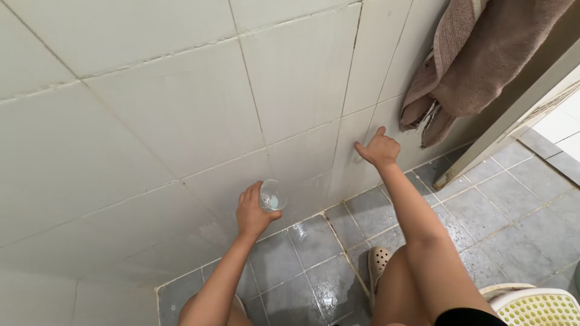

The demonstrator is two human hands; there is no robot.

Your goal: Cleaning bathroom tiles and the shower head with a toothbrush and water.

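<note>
My left hand (252,211) grips a small clear glass cup (272,195) with a bluish bottom, held low against the white tiled wall (181,102). My right hand (378,148) is closed, with its fingertips pressed on the wall tile near a vertical grout line; I cannot tell if anything is in it. The two hands are about one tile width apart.
A wet grey tiled floor (314,253) lies below the wall. A brownish-pink towel (471,60) hangs at the upper right next to a white door frame (513,115). A cream perforated shoe (379,261) is by my leg, and a pale plastic stool (534,305) stands at the lower right.
</note>
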